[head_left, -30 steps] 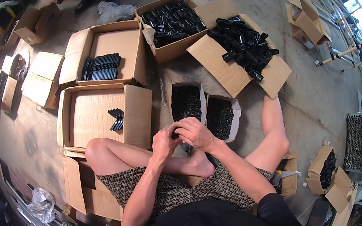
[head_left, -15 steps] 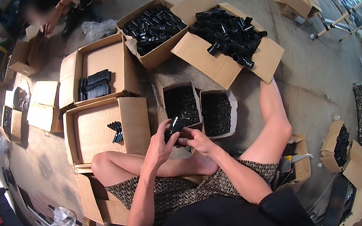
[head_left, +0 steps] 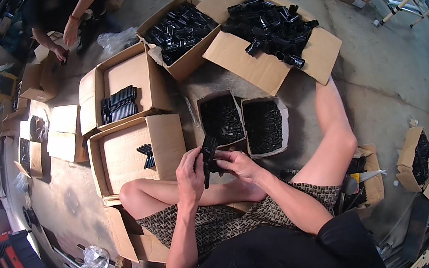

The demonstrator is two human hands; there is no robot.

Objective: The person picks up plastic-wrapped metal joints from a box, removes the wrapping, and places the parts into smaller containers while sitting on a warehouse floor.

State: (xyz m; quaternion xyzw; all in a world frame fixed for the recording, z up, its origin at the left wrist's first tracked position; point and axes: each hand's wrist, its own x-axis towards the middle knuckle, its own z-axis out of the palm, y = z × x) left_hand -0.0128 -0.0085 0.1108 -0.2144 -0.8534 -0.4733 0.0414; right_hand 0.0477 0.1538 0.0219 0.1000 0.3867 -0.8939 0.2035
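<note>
The black part [head_left: 208,155] is up in the hands, above the left shin [head_left: 218,191] and just nearer the lap than the left tub [head_left: 237,110]. Its long axis runs mostly away from the body, leaning a little to the right: the thicker end points toward the tub, the narrower end down toward the shin. The left hand [head_left: 191,173] is closed on the part's left side, fingers curled over the upper half. The right hand [head_left: 238,165] pinches it from the right, thumb and fingers near mid-length; whether a second dark piece sits between those fingers cannot be told. The left tub's near edge lies close beyond the part's far end, and the right tub [head_left: 284,122] stands just beside it, both filled with small black pieces. On the left, the flap [head_left: 168,144] of the near box [head_left: 96,165] has its edge near the left hand. A narrow strip of floor [head_left: 184,88] shows between that flap and the left tub. Farther off, the flap of the heap's carton [head_left: 248,66] slants down toward the tubs, with floor between them. On the right, floor spreads between the right tub and the right calf [head_left: 332,108], giving that side more room than the left.
</note>
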